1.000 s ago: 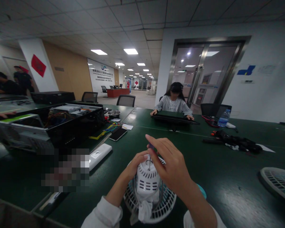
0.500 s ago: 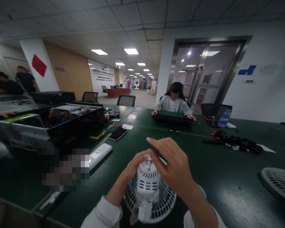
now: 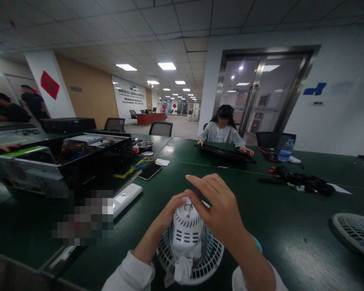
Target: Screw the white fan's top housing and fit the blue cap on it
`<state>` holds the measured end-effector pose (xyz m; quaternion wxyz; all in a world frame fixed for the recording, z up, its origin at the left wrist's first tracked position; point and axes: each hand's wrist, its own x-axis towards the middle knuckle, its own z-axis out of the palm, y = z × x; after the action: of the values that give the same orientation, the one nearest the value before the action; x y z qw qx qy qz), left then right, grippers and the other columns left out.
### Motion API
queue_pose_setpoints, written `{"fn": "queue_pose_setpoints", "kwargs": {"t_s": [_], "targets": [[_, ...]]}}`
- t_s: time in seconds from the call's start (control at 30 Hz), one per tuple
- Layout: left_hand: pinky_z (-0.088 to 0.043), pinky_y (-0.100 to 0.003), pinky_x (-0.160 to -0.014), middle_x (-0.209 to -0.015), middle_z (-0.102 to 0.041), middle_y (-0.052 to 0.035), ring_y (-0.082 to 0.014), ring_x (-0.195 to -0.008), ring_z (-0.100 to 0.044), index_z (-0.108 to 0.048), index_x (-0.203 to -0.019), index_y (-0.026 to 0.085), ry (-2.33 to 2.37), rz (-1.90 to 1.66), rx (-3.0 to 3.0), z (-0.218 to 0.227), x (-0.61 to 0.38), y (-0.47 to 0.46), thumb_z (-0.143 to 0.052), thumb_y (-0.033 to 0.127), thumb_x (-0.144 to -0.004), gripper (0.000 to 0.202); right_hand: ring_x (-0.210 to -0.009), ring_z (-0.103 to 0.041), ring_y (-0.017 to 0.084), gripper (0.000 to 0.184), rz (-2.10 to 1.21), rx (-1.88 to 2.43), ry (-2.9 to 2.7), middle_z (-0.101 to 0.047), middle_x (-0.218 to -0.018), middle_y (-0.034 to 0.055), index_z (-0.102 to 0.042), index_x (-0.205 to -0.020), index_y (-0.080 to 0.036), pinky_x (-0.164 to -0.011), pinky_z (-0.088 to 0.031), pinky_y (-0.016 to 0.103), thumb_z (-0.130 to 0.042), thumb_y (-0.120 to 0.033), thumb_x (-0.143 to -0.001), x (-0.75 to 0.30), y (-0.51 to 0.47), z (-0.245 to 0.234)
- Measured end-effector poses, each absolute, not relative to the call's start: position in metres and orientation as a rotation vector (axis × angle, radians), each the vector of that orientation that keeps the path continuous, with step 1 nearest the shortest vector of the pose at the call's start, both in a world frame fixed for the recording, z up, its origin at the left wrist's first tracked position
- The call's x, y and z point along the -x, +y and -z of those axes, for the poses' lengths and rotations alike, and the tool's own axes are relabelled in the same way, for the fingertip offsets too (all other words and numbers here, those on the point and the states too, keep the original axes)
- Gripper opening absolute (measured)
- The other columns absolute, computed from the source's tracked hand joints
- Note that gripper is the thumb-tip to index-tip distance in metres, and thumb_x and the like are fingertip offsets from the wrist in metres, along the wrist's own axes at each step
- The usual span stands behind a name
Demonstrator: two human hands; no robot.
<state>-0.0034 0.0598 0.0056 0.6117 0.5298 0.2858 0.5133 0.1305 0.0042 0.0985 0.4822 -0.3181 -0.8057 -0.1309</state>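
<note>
White plastic fan motor housing [image 3: 186,228] gripped by left hand [image 3: 170,212]; right hand [image 3: 221,212] pinches thin metal screwdriver [image 3: 189,209], which tilting could make slip.

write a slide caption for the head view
Right hand holds a small screwdriver upright on the white fan motor housing gripped by the left hand, at a green table

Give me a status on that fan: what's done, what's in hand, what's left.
Done, apparently: a loose grille lies apart, far right on the table. In hand: the left hand grips the white motor housing while the right hand holds a screwdriver, tip at the housing's top. Left: the housing sits on the rear grille, not yet separated.
</note>
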Motion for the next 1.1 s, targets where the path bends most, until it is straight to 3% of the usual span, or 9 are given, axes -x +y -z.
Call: {"fn": "queue_pose_setpoints", "kwargs": {"t_s": [0.17, 0.43, 0.63, 0.8, 1.0, 1.1], "targets": [[-0.046, -0.031, -0.069, -0.072, -0.069, -0.0029, -0.0208, -0.071, -0.059, -0.068, -0.071, 0.014, 0.665, -1.201, -1.219, -0.0076, 0.0020, 0.0585, -0.058, 0.031, -0.065, 0.020, -0.091, -0.051, 0.019, 0.034, 0.226, 0.707, -2.019, -0.063, -0.097, 0.0103, -0.053, -0.117, -0.007, -0.080, -0.046, 0.035, -0.040, -0.010, -0.086, -0.1327, 0.0024, -0.1004], [-0.047, -0.031, -0.074, -0.080, -0.071, -0.0032, -0.0214, -0.079, -0.060, -0.069, -0.079, 0.015, 0.670, -1.218, -1.230, -0.0090, 0.0016, 0.0542, -0.056, 0.028, -0.069, 0.021, -0.071, -0.050, 0.018, 0.021, 0.369, 0.744, -1.972, -0.060, -0.073, 0.0075, -0.063, -0.092, -0.011, -0.063, -0.046, 0.033, -0.047, -0.023, -0.087, -0.1303, 0.0003, -0.1001], [-0.047, -0.031, -0.073, -0.074, -0.070, -0.0037, -0.0215, -0.076, -0.060, -0.068, -0.074, 0.015, 0.686, -1.210, -1.229, -0.0064, 0.0023, 0.0562, -0.057, 0.029, -0.068, 0.019, -0.091, -0.052, 0.018, 0.032, 0.236, 0.732, -2.010, -0.062, -0.096, 0.0095, -0.053, -0.117, -0.012, -0.078, -0.047, 0.034, -0.040, -0.013, -0.087, -0.1306, -0.0009, -0.1011], [-0.045, -0.032, -0.075, -0.076, -0.069, -0.0029, -0.0222, -0.081, -0.059, -0.067, -0.075, 0.016, 0.711, -1.226, -1.216, -0.0029, 0.0027, 0.0574, -0.058, 0.030, -0.068, 0.018, -0.074, -0.051, 0.019, 0.024, 0.301, 0.763, -1.974, -0.062, -0.077, 0.0075, -0.061, -0.101, -0.010, -0.067, -0.046, 0.034, -0.049, -0.023, -0.086, -0.1298, 0.0009, -0.0982], [-0.045, -0.033, -0.075, -0.078, -0.070, -0.0052, -0.0241, -0.081, -0.059, -0.068, -0.080, 0.013, 0.707, -1.191, -1.227, -0.0048, 0.0040, 0.0588, -0.059, 0.032, -0.066, 0.026, -0.087, -0.053, 0.018, 0.034, 0.219, 0.731, -2.004, -0.063, -0.091, 0.0086, -0.051, -0.118, -0.010, -0.077, -0.046, 0.034, -0.042, -0.012, -0.085, -0.1296, -0.0004, -0.1001], [-0.045, -0.033, -0.076, -0.082, -0.070, -0.0056, -0.0243, -0.082, -0.060, -0.068, -0.084, 0.013, 0.698, -1.192, -1.228, -0.0055, 0.0034, 0.0586, -0.058, 0.033, -0.066, 0.028, -0.080, -0.053, 0.017, 0.023, 0.242, 0.744, -1.992, -0.063, -0.083, 0.0073, -0.059, -0.103, -0.011, -0.072, -0.046, 0.032, -0.045, -0.014, -0.085, -0.1301, -0.0007, -0.1003]]}}
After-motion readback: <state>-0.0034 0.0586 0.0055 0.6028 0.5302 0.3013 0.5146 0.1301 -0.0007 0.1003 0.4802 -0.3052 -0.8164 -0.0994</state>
